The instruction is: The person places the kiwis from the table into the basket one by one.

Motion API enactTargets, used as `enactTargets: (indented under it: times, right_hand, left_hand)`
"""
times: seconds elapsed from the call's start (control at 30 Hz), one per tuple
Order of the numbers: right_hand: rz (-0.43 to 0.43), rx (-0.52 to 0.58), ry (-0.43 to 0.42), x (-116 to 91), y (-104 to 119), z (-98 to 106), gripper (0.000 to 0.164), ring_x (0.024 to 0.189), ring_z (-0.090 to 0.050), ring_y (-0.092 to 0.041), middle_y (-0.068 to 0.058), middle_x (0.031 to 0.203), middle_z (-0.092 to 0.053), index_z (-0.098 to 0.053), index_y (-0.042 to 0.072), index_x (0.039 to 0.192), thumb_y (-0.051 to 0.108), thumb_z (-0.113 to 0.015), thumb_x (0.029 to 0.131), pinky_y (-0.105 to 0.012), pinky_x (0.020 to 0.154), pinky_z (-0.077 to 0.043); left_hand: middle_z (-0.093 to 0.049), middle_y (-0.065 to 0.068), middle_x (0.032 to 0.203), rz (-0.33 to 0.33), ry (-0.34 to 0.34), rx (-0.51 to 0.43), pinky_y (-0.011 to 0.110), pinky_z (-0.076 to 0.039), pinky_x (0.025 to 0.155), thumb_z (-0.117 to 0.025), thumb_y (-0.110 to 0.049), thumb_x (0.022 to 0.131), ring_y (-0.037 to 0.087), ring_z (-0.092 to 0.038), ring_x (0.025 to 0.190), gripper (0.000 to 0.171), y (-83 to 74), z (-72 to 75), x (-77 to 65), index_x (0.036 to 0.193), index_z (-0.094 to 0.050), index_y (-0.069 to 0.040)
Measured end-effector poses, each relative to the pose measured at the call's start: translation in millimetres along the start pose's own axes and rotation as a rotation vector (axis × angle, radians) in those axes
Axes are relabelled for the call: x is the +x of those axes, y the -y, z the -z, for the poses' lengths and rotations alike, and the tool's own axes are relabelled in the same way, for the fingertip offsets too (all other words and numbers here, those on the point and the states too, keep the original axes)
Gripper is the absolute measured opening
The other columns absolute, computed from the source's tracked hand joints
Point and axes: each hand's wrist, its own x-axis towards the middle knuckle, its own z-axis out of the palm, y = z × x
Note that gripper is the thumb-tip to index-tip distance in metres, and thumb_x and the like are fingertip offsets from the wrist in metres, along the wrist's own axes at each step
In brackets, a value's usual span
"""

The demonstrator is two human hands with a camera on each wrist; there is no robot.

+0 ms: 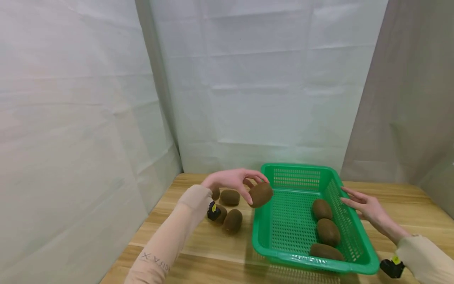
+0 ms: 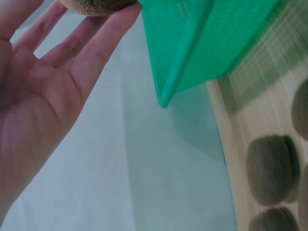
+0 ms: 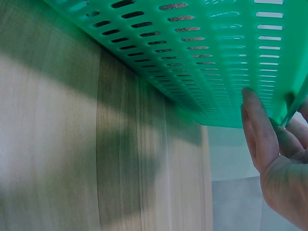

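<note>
My left hand (image 1: 235, 181) grips a brown, fuzzy kiwi (image 1: 261, 194) between thumb and fingers, raised above the table at the left rim of a green plastic basket (image 1: 262, 236). In the left wrist view, the underside of that kiwi (image 2: 98, 6) shows at the fingertips of the left hand (image 2: 53, 86). Along the basket's right side, my right hand (image 1: 370, 211) holds the rim. The right wrist view has some fingers (image 3: 260, 127) of it against the outside of the slotted wall, others over the rim. Inside the basket, three kiwis (image 1: 328, 232) lie in a row along the right wall.
Several more kiwis (image 1: 233, 221) lie on the wooden table (image 1: 198, 244), left of the basket and partly behind the left wrist. White sheeting (image 1: 255, 98) hangs behind the table and down its left side; greyer sheeting (image 1: 400, 118) hangs at right.
</note>
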Motion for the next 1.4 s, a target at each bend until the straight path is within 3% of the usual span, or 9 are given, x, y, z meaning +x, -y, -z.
enactTargets:
  times: [0.13, 0.3, 0.47, 0.73, 1.1, 1.27, 1.4]
  right_hand:
    - [-0.001, 0.007, 0.002, -0.6, -0.7, -0.2, 0.060, 0.119, -0.027, -0.047, -0.032, 0.137, -0.022, -0.023, -0.003, 0.140, 0.027, -0.049, 0.095, -0.053, 0.080, -0.042]
    - [-0.005, 0.003, -0.002, -0.1, 0.2, -0.5, 0.061, 0.119, -0.028, -0.046, -0.031, 0.137, -0.023, -0.023, -0.002, 0.141, 0.028, -0.049, 0.095, -0.053, 0.080, -0.042]
    - [-0.003, -0.008, 0.000, 1.6, 2.3, -0.6, 0.061, 0.118, -0.029, -0.045, -0.031, 0.136, -0.025, -0.024, -0.002, 0.141, 0.029, -0.049, 0.095, -0.053, 0.081, -0.042]
    - [-0.013, -0.002, -0.010, 1.8, 2.0, -2.0, 0.061, 0.117, -0.031, -0.045, -0.031, 0.135, -0.027, -0.025, -0.002, 0.140, 0.029, -0.050, 0.094, -0.053, 0.081, -0.042]
    - [-0.011, 0.021, -0.003, 1.6, 2.4, -2.7, 0.062, 0.118, -0.030, -0.045, -0.031, 0.135, -0.027, -0.025, -0.002, 0.140, 0.029, -0.051, 0.094, -0.052, 0.080, -0.043]
    - [-0.013, 0.016, -0.006, 0.2, 1.9, -2.2, 0.061, 0.119, -0.029, -0.046, -0.031, 0.135, -0.026, -0.025, -0.001, 0.140, 0.029, -0.051, 0.094, -0.054, 0.080, -0.042]
    - [-0.016, 0.018, -0.007, -0.4, 1.0, -2.2, 0.061, 0.118, -0.031, -0.045, -0.031, 0.135, -0.027, -0.026, -0.001, 0.140, 0.029, -0.051, 0.094, -0.052, 0.080, -0.043]
  left_hand:
    - [-0.042, -0.001, 0.124, 0.037, 0.016, 0.013, 0.033, -0.045, 0.082, -0.079, -0.009, 0.070, 0.019, -0.052, 0.103, 0.065, -9.7, -4.6, 15.1, 0.127, -0.049, -0.021]
    - [-0.045, -0.001, 0.122, 0.038, 0.085, 0.017, 0.030, -0.042, 0.086, -0.079, -0.005, 0.069, 0.016, -0.049, 0.105, 0.066, -17.0, -8.1, 38.1, 0.127, -0.049, -0.016]
    - [-0.048, -0.003, 0.120, 0.048, 0.172, 0.033, 0.028, -0.042, 0.086, -0.079, -0.005, 0.069, 0.011, -0.046, 0.107, 0.065, -19.1, -12.7, 60.3, 0.127, -0.050, -0.016]
    - [-0.042, -0.011, 0.123, 0.107, 0.230, 0.067, 0.026, -0.044, 0.081, -0.079, -0.004, 0.069, 0.007, -0.043, 0.108, 0.062, -20.7, -28.6, 88.4, 0.123, -0.053, -0.019]
    - [-0.039, 0.000, 0.122, 0.244, 0.387, 0.006, 0.030, -0.049, 0.073, -0.072, 0.009, 0.070, 0.020, -0.057, 0.094, 0.060, -17.5, -51.1, 113.3, 0.121, -0.050, -0.014]
    - [-0.039, -0.001, 0.118, 0.323, 0.422, -0.013, 0.031, -0.050, 0.070, -0.070, 0.014, 0.069, 0.024, -0.058, 0.081, 0.060, -15.3, -61.5, 120.7, 0.118, -0.050, -0.014]
    - [-0.040, -0.001, 0.117, 0.378, 0.448, -0.015, 0.031, -0.050, 0.069, -0.069, 0.017, 0.068, 0.022, -0.056, 0.086, 0.062, -12.8, -70.0, 126.0, 0.117, -0.051, -0.015]
